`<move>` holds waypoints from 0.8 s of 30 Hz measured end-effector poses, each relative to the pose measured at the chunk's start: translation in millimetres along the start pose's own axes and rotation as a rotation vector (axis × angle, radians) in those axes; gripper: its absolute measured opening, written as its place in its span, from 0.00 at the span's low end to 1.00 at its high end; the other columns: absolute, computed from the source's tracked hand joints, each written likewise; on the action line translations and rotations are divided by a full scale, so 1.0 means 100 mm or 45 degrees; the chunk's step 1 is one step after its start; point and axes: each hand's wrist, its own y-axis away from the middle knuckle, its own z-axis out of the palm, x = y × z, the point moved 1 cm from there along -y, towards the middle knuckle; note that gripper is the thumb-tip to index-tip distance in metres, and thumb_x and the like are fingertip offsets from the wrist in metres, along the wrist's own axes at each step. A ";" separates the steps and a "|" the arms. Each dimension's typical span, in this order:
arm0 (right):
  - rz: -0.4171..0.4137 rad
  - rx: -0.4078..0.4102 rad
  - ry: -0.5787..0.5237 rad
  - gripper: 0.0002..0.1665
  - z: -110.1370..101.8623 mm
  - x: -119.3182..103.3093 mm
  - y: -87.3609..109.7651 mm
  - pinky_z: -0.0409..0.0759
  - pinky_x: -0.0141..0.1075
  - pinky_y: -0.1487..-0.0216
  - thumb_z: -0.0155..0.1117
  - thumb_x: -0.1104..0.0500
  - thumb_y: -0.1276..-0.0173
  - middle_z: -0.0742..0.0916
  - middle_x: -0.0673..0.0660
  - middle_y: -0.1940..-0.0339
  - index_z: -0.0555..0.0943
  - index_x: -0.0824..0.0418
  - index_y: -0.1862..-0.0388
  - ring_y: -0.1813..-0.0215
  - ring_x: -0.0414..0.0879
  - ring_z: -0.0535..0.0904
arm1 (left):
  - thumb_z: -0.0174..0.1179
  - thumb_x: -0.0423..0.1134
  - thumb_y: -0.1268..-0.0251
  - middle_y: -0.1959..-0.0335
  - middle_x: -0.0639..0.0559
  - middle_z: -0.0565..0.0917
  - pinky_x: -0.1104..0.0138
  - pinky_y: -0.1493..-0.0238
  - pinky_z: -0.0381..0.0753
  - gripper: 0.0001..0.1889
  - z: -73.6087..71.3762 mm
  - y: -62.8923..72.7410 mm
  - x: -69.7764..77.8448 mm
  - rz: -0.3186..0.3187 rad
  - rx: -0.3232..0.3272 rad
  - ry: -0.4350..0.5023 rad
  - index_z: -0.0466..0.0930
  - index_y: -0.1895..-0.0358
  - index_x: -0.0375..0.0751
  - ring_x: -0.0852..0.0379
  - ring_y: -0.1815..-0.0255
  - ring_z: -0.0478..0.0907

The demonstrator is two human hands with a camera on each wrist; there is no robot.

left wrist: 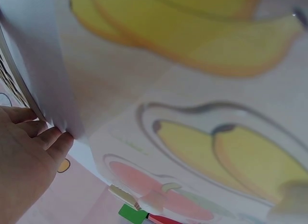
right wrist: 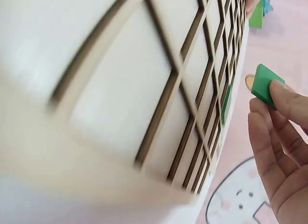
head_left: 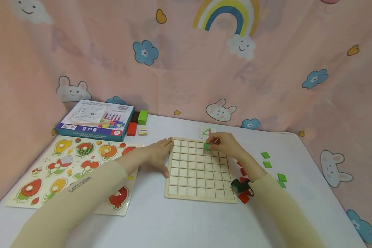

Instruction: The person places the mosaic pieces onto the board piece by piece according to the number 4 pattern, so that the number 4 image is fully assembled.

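A square wooden grid board (head_left: 169, 193) lies on the table, divided into small cells. My left hand (head_left: 158, 155) rests at its left edge, fingers extended and thumb spread; in the left wrist view the fingertips (left wrist: 65, 137) are at the board's side. My right hand (head_left: 226, 144) is over the far right part of the board. In the right wrist view its thumb and fingers pinch a green square tile (right wrist: 264, 85). Another green tile (right wrist: 226, 106) sits in a cell near the board's far edge. A small pattern card (head_left: 206, 131) lies just behind the board, partly covered by the right hand.
Loose green tiles (head_left: 267, 164) lie to the right, and red tiles (head_left: 244, 198) beside the board near the right wrist. At left are a fruit puzzle board (head_left: 106, 179), a boxed set (head_left: 93, 119) and coloured blocks (head_left: 143, 117). A patterned cloth (head_left: 179, 79) hangs behind.
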 end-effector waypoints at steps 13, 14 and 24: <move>0.027 -0.101 0.021 0.05 0.20 -0.15 -0.17 0.81 0.33 0.62 0.69 0.64 0.36 0.89 0.56 0.63 0.87 0.59 0.61 0.64 0.44 0.82 | 0.77 0.63 0.61 0.17 0.39 0.38 0.42 0.20 0.51 0.71 0.00 0.00 0.01 -0.005 0.006 0.036 0.39 0.20 0.34 0.38 0.16 0.38; 0.045 -0.109 0.026 0.05 0.21 -0.15 -0.18 0.81 0.33 0.61 0.69 0.64 0.36 0.89 0.56 0.63 0.87 0.59 0.61 0.63 0.44 0.82 | 0.77 0.63 0.61 0.17 0.39 0.38 0.42 0.20 0.51 0.71 0.00 0.00 0.01 -0.005 0.006 0.034 0.39 0.20 0.34 0.38 0.16 0.38; 0.050 -0.123 0.100 0.03 0.25 -0.14 -0.20 0.83 0.38 0.54 0.70 0.63 0.37 0.90 0.53 0.63 0.87 0.58 0.64 0.59 0.44 0.84 | 0.77 0.63 0.61 0.17 0.40 0.38 0.41 0.21 0.52 0.71 0.00 0.00 0.00 -0.014 0.005 0.032 0.39 0.20 0.34 0.38 0.16 0.39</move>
